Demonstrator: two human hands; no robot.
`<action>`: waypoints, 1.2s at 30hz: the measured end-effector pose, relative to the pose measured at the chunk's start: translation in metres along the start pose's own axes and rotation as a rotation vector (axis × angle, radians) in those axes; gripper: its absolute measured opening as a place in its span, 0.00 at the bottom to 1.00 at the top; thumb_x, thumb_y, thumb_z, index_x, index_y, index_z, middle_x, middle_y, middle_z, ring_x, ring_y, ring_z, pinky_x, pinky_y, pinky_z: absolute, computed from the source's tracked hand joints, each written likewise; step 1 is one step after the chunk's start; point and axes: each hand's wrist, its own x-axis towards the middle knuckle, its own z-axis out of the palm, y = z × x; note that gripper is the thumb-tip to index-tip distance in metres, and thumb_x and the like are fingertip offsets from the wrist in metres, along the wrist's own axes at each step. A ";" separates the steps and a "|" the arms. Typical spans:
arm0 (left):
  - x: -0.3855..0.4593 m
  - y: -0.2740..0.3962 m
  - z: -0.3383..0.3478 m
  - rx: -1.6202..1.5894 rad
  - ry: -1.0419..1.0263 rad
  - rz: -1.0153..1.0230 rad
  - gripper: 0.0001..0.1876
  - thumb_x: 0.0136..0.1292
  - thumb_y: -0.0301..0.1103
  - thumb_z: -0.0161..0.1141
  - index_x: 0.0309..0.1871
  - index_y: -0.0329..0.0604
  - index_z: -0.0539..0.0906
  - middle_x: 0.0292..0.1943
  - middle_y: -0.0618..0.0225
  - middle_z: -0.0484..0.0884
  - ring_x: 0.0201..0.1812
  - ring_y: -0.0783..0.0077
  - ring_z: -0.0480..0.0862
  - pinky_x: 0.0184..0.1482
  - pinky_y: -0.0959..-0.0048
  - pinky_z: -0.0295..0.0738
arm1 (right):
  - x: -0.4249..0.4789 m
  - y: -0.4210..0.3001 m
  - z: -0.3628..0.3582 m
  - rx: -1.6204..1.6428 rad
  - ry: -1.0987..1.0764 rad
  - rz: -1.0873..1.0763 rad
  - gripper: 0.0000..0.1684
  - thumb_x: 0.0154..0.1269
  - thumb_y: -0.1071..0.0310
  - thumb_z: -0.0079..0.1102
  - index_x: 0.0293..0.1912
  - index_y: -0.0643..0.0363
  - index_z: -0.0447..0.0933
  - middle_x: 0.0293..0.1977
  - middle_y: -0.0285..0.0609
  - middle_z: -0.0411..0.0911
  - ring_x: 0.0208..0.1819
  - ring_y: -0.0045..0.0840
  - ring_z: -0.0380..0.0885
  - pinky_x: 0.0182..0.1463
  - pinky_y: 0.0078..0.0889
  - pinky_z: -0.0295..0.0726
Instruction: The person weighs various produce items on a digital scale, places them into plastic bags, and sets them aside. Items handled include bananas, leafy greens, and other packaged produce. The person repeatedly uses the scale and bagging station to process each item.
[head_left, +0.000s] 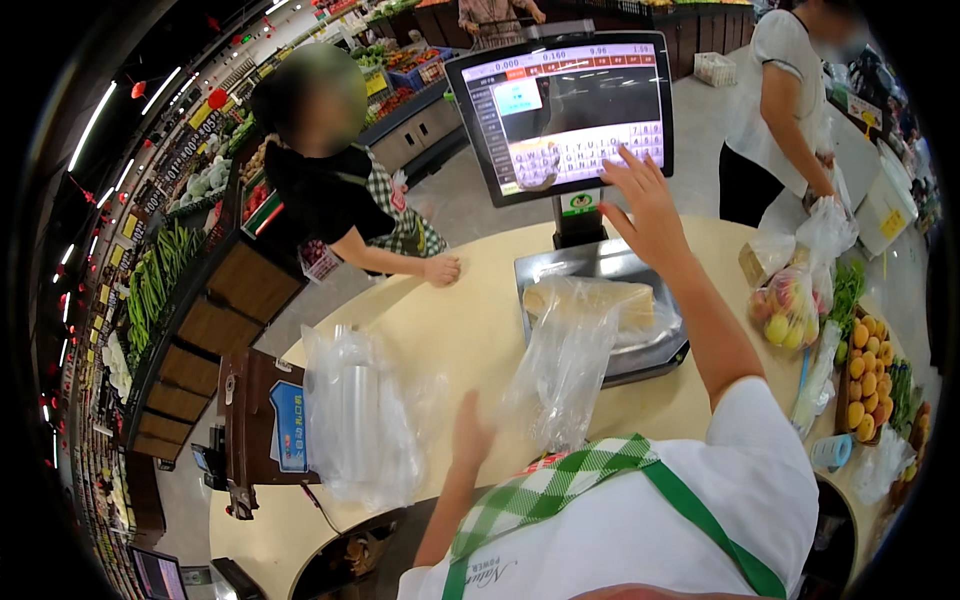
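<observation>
My right hand (637, 202) is raised at the lower right of a touchscreen (570, 112), fingers spread over its on-screen keyboard; whether a fingertip touches the glass is unclear. Below the screen, a clear plastic bag (562, 352) with a pale yellowish block-like item (637, 304) lies on the metal weighing scale (532, 259). The bag's loose end hangs towards my apron. My left hand (472, 431), blurred, is over the counter (450, 337), left of the bag's loose end, and holds nothing that I can make out.
A roll of clear plastic bags (360, 420) lies left, beside a brown box-shaped machine (262, 427). A person (337, 187) rests a fist on the counter's far edge. Another person (780, 112) holds bags at right, near bagged fruit (784, 307) and a basket of orange fruit (866, 382).
</observation>
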 end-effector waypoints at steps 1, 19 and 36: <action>0.020 0.011 -0.006 -0.031 0.073 0.107 0.41 0.50 0.31 0.68 0.68 0.35 0.61 0.67 0.49 0.62 0.69 0.51 0.60 0.70 0.62 0.54 | -0.025 0.013 -0.003 0.024 -0.023 0.078 0.21 0.58 0.66 0.63 0.50 0.61 0.73 0.54 0.46 0.74 0.65 0.39 0.63 0.68 0.48 0.57; 0.130 0.214 0.020 0.529 -0.470 1.446 0.37 0.48 0.29 0.62 0.66 0.46 0.65 0.61 0.59 0.69 0.70 0.59 0.60 0.73 0.48 0.41 | -0.375 0.018 0.033 0.958 0.255 1.830 0.20 0.72 0.50 0.45 0.55 0.50 0.66 0.51 0.32 0.69 0.49 0.25 0.68 0.47 0.47 0.69; 0.093 0.194 0.003 -1.390 -0.017 -0.037 0.12 0.73 0.34 0.43 0.45 0.37 0.75 0.41 0.59 0.82 0.50 0.64 0.76 0.65 0.63 0.58 | -0.195 0.029 -0.088 0.325 -0.290 0.579 0.06 0.62 0.73 0.56 0.37 0.62 0.70 0.44 0.48 0.75 0.47 0.38 0.74 0.48 0.34 0.74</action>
